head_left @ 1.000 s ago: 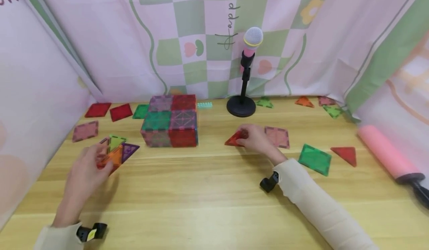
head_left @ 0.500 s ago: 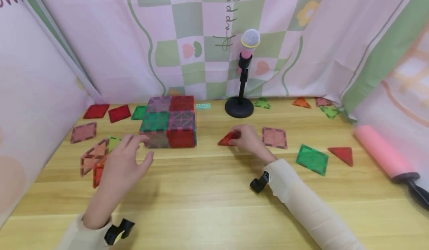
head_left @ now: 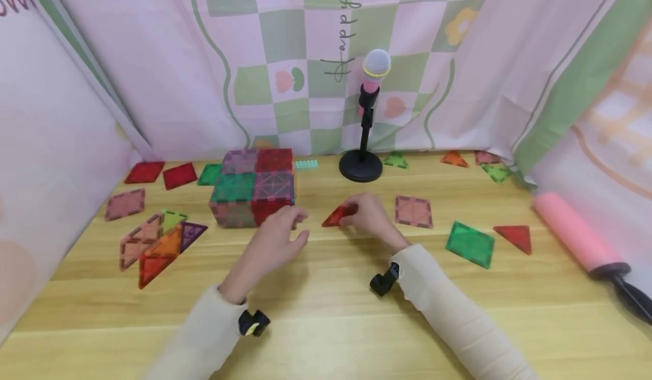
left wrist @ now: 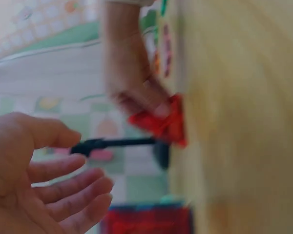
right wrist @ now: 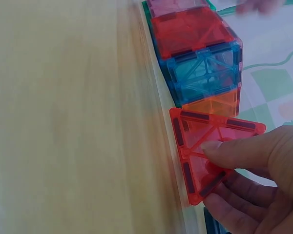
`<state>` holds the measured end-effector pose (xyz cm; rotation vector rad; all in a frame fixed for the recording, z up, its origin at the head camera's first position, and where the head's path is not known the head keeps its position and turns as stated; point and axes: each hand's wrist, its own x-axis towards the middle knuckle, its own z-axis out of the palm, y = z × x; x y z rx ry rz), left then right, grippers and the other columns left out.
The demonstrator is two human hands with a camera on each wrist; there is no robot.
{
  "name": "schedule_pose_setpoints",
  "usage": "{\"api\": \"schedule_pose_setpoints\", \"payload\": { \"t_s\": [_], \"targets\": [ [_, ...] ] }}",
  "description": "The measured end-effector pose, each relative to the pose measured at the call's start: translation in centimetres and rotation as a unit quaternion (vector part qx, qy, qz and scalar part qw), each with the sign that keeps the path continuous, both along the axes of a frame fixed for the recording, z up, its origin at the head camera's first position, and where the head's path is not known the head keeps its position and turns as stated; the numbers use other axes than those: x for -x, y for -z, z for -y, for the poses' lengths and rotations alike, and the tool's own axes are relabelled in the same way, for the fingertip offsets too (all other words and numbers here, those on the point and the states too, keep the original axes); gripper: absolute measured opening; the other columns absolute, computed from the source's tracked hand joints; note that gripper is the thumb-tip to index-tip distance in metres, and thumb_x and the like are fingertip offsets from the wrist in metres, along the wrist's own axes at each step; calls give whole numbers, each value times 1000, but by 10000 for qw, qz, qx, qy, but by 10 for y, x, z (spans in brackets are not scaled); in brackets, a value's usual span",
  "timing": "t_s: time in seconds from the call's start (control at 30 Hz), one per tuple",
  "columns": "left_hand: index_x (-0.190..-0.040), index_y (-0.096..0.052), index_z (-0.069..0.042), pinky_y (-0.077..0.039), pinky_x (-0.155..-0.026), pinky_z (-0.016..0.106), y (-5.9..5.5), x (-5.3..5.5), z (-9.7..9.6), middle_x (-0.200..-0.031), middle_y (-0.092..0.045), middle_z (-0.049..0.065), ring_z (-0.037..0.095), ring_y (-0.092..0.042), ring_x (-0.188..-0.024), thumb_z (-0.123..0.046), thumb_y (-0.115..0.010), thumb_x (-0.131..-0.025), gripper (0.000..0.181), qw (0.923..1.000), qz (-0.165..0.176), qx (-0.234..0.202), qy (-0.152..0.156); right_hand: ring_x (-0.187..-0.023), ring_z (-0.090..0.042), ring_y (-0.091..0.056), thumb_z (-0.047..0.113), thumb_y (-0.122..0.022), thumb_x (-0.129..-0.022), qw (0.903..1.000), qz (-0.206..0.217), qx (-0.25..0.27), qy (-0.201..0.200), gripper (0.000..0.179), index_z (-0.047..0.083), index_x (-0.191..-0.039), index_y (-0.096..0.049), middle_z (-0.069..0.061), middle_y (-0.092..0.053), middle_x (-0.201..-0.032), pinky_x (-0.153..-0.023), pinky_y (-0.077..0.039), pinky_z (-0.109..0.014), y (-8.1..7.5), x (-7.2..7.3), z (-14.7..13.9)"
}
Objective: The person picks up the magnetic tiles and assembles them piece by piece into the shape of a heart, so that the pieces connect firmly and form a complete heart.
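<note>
Between thumb and fingers my right hand (head_left: 368, 214) pinches a red triangular magnetic tile (right wrist: 205, 156), standing on edge at the table. My left hand (head_left: 272, 244) is in front of the block of magnetic tiles (head_left: 233, 187), fingers spread and nothing in them. In the left wrist view its fingers (left wrist: 83, 187) are apart from the red triangle (left wrist: 173, 124). The block has purple, red and green squares on top; the right wrist view shows blue and orange ones on its side. Left of it lies a joined group of triangular tiles (head_left: 162, 244) in pink, orange, lime and purple.
A toy microphone on a black stand (head_left: 360, 165) stands at the back. To the right lie a pink square tile (head_left: 414, 211), a green square tile (head_left: 471, 244), a red triangle tile (head_left: 517, 237) and a pink roller (head_left: 578, 233). Red square tiles (head_left: 145, 172) lie far left.
My left hand has let go of the joined triangle group and moved right, past the front of the block toward my right hand. My right hand keeps pinching the red triangle.
</note>
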<state>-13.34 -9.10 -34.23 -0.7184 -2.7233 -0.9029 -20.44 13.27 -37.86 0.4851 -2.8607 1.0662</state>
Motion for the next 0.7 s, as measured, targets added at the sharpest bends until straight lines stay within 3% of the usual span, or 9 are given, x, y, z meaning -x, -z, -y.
{"api": "schedule_pose_setpoints", "payload": {
  "t_s": [0.27, 0.4, 0.53, 0.7],
  "targets": [
    [-125, -54, 0, -48, -95, 42, 24, 24, -34, -126, -56, 17, 30, -55, -116, -9, -63, -88, 39, 9955, 933, -181, -59, -81, -21, -66, 3, -76, -74, 9998, 110, 135, -87, 18, 0, -92, -72, -13, -72, -88, -76, -52, -34, 0, -2, 5],
    [-124, -55, 2, -50, -88, 40, 33, 41, -40, -122, -58, 19, 28, -58, -103, -6, -63, -87, 38, 9919, 1163, -463, -196, -79, -20, -65, 2, -76, -75, 9994, 34, 290, -197, 16, 0, -91, -72, -12, -72, -86, -74, -52, -31, 3, -1, 10],
    [-117, -58, 4, -51, -78, 35, 44, 55, -43, -113, -62, 19, 25, -60, -91, -1, -63, -85, 33, 9869, 1378, -836, -78, -78, -19, -66, 1, -76, -76, 9988, 74, 376, -299, 14, 1, -89, -73, -11, -72, -85, -73, -51, -29, 4, -2, 14],
    [-106, -61, 3, -52, -79, 36, 54, 66, -44, -99, -66, 16, 25, -61, -91, 3, -65, -80, 26, 9876, 1227, -968, 115, -79, -18, -65, 1, -75, -76, 9987, 137, 386, -295, 14, 2, -90, -73, -10, -73, -86, -75, -52, -30, 5, -1, 18]
  ]
}}
